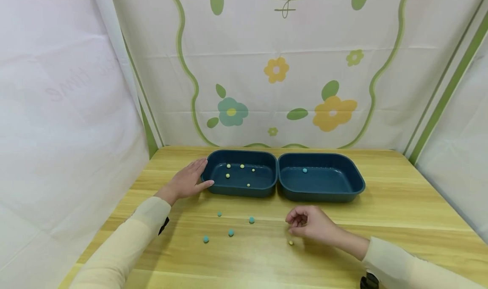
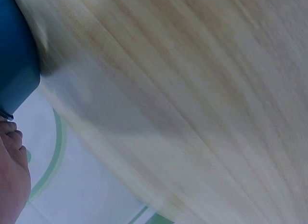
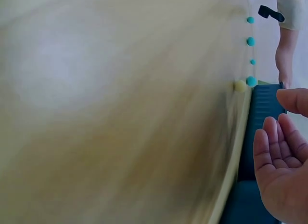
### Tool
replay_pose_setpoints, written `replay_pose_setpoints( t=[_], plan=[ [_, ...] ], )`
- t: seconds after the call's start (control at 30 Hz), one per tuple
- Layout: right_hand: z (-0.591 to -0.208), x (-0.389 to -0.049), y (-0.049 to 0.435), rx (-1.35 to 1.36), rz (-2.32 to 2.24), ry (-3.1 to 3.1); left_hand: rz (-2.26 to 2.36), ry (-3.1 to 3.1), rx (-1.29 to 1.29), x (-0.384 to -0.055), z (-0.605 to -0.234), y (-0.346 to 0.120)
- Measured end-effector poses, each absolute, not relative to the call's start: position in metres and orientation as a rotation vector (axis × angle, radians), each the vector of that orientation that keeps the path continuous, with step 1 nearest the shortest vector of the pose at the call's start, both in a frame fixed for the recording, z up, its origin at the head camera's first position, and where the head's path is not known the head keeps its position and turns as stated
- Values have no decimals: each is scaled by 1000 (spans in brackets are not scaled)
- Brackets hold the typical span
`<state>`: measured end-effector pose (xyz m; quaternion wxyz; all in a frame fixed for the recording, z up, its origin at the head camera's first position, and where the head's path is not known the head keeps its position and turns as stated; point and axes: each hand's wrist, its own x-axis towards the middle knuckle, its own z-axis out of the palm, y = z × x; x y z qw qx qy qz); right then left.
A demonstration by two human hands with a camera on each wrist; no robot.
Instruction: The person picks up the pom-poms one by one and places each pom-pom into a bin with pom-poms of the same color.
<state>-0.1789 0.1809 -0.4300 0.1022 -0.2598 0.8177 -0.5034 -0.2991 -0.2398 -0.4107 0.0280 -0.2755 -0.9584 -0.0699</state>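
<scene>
My left hand (image 1: 189,179) rests against the left end of the left dark-blue tray (image 1: 244,192), fingers along the rim and thumb over the near corner. In the left wrist view, its fingers (image 2: 14,142) touch the tray's edge. My right hand (image 1: 314,225) hovers over the table in front of the right dark-blue tray (image 1: 324,197), fingers loosely bent. The right wrist view shows nothing between its thumb and fingers (image 3: 274,142). Just below this hand lies a small yellow ball (image 1: 291,242). Several small blue balls lie left of it, one being the ball (image 1: 251,220) nearest the trays.
Several yellow balls, among them a yellow ball (image 1: 227,176), lie in the left tray. One blue ball (image 1: 305,170) lies in the right tray. Both trays stand side by side on the wooden table (image 1: 259,268). A flower-print cloth (image 1: 244,77) hangs behind.
</scene>
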Motion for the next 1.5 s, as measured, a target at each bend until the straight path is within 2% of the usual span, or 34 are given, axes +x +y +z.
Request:
replay_pose_setpoints(
  t=[1.5],
  plan=[
    [-448,-169,178,-980,-1270,2420,-224,-2962,-842,-300,-411,-240]
  ],
)
